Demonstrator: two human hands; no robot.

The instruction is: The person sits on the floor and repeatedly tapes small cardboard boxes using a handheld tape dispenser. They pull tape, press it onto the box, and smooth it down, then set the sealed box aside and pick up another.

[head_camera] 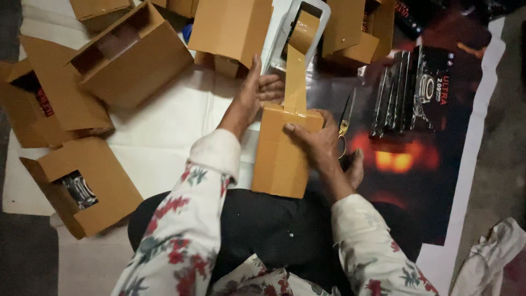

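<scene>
The box (280,159) stands on the person's lap, the right hand (313,141) gripping its top corner while the left hand (256,90) holds the tape dispenser (296,34). From here I'd say: keep the tape strip (295,77) taut and centred over the seam, and steady the box firmly.

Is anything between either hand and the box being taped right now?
Nothing visible. The right hand rests directly on the top edge of the brown box, and the left hand is at the tape dispenser, whose brown tape strip runs down onto the box. The scissors lie off to the side.
</scene>
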